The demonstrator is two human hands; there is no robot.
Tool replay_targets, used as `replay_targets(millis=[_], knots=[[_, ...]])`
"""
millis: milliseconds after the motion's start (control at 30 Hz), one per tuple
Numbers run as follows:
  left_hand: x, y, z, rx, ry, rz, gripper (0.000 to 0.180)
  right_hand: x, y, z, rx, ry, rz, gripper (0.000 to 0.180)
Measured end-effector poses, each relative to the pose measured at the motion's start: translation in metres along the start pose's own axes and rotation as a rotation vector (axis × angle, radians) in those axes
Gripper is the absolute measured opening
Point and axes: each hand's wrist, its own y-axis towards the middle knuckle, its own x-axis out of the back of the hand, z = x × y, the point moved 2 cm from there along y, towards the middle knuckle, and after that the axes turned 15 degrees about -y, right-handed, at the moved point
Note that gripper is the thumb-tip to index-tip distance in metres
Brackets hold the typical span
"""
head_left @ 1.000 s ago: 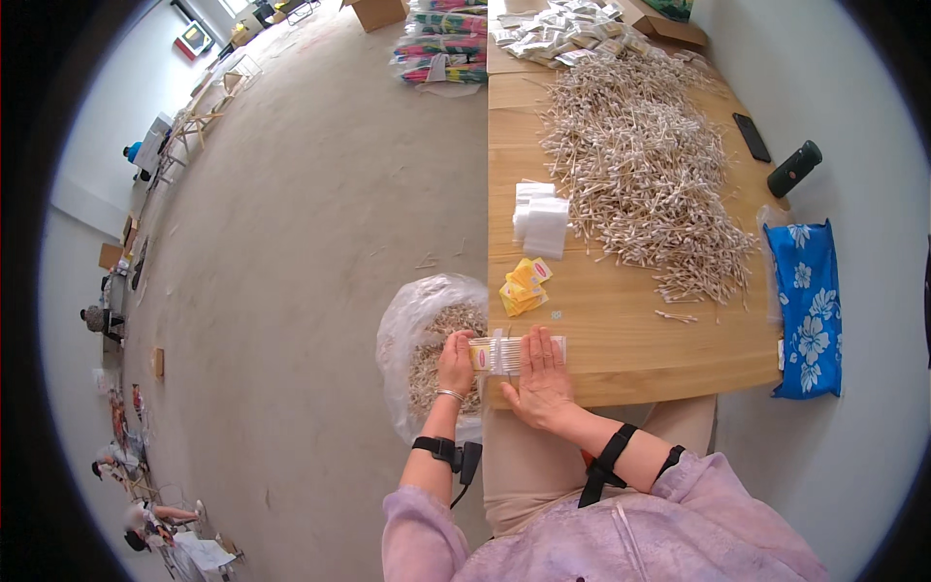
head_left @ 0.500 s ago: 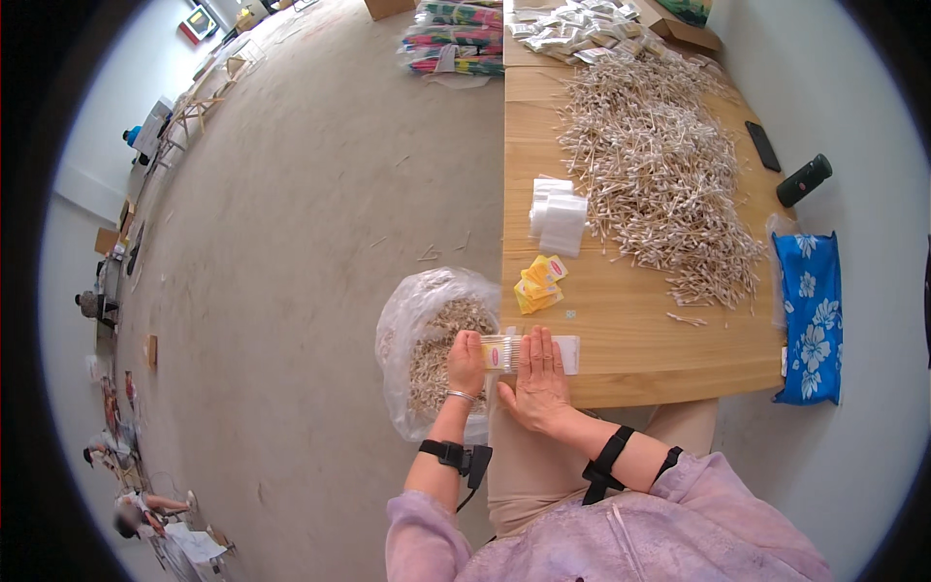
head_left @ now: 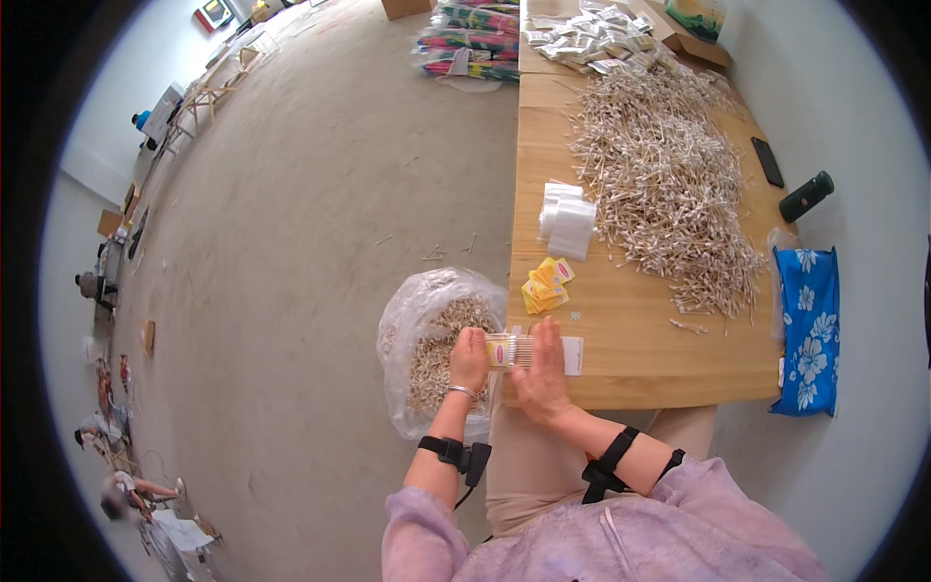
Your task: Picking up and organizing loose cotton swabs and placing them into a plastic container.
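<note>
Over the table's near left corner, my left hand is closed on the left end of a small packet of cotton swabs. A yellow and white card shows in the packet beside the swab tips. My right hand has its fingers stretched out and is tilted on edge across the packet's right part; whether its palm touches is hidden. A white flap sticks out to the right of that hand. Just beyond lie several yellow cards and a stack of clear bags.
A large heap of loose cotton swabs covers much of the wooden table, with filled packets behind it. Along the right are a phone, a dark bottle and a blue floral pouch. A plastic bag of swabs stands left.
My right hand has turned up from lying flat on the packet, uncovering more of the swabs. My left hand keeps its hold. The whole view has shifted slightly.
</note>
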Motion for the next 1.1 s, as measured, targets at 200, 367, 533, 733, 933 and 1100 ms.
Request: replay_targets(millis=[200, 367, 533, 733, 933, 1100], knots=[[0.010, 0.004, 0.014, 0.208, -0.691, 0.112, 0.052, 0.007, 0.018, -0.012, -0.082, 0.611, -0.306, 0.061], [0.000, 0.001, 0.009, 0.231, -0.739, 0.232, 0.051, -0.017, 0.025, 0.004, -0.038, 0.815, -0.270, 0.060], [0.003, -0.002, 0.015, 0.239, -0.749, 0.238, 0.048, -0.017, 0.030, 0.025, 0.003, 0.775, -0.262, 0.060], [-0.005, 0.001, 0.001, 0.187, -0.638, 0.264, 0.046, -0.014, 0.033, 0.023, 0.017, 0.691, -0.243, 0.059], [0.009, 0.010, 0.044, 0.150, -0.511, 0.082, 0.043, 0.004, 0.022, 0.011, 0.001, 0.714, -0.221, 0.055], [0.001, -0.005, -0.018, -0.139, -0.083, -0.310, 0.038, 0.051, -0.013, -0.131, -0.481, -0.148, -0.586, 0.055]])
